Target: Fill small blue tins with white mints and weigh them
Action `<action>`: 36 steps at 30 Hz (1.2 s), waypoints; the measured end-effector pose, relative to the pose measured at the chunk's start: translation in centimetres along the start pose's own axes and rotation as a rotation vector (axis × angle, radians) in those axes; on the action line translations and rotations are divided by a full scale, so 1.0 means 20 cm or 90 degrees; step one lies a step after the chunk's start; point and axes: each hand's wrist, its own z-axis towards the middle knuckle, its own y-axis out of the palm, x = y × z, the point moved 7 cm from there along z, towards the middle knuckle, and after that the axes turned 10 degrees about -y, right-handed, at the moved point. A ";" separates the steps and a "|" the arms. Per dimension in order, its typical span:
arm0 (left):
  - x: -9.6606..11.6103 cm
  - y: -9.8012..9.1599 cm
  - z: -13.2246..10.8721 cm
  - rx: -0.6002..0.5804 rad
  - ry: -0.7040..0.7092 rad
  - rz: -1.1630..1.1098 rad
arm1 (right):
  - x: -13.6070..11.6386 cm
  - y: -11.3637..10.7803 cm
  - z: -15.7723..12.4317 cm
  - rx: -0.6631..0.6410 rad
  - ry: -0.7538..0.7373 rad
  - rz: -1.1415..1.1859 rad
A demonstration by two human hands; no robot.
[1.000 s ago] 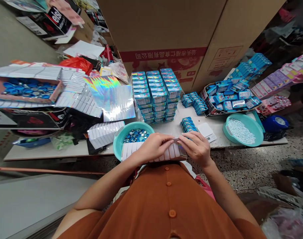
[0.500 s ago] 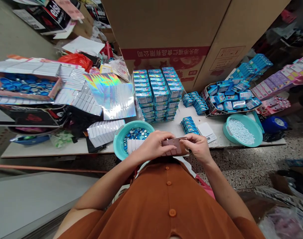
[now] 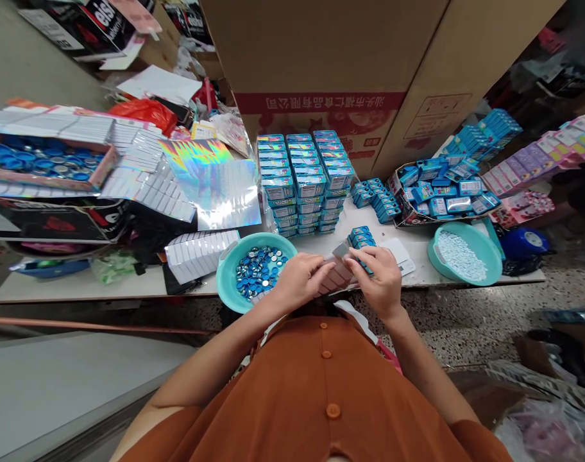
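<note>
My left hand (image 3: 299,279) pinches a thin greyish-pink sheet (image 3: 331,278) marked off in several panels, between thumb and fingers. It is held tilted in front of my body; its exact kind I cannot make out. My right hand (image 3: 380,277) has its thumb and fingers closed at the sheet's upper right edge. A turquoise basin (image 3: 224,282) stands beside my left hand, with blue and silver round caps (image 3: 258,268) inside. Behind my right hand lies a small group of blue boxes (image 3: 361,235), partly hidden by my fingers, and a white scale (image 3: 402,253).
Stacked blue boxes (image 3: 305,186) stand mid-table before a big carton (image 3: 316,51). Shiny silver sheets (image 3: 229,192) and white strips (image 3: 203,253) lie left. At right are a carton of blue boxes (image 3: 437,205) and a basin (image 3: 434,263) with white pellets (image 3: 460,255).
The sheet has turned, its right end rising toward the small blue boxes. Its white part has swung down off the caps basin. My right hand has shifted slightly left and up.
</note>
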 end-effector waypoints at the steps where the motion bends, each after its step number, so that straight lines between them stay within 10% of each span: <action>1: 0.00 0.00 0.00 0.003 0.000 0.007 | -0.01 -0.01 -0.01 0.001 -0.026 -0.026; 7: 0.01 0.00 -0.01 0.026 0.011 0.041 | -0.06 -0.04 -0.05 0.034 -0.024 0.021; 19: 0.07 -0.06 -0.06 0.174 0.098 -0.042 | 0.10 0.11 -0.16 -0.080 0.403 0.443; 36: 0.05 -0.06 -0.06 0.098 0.075 -0.142 | 0.03 0.09 -0.12 -0.006 0.185 0.328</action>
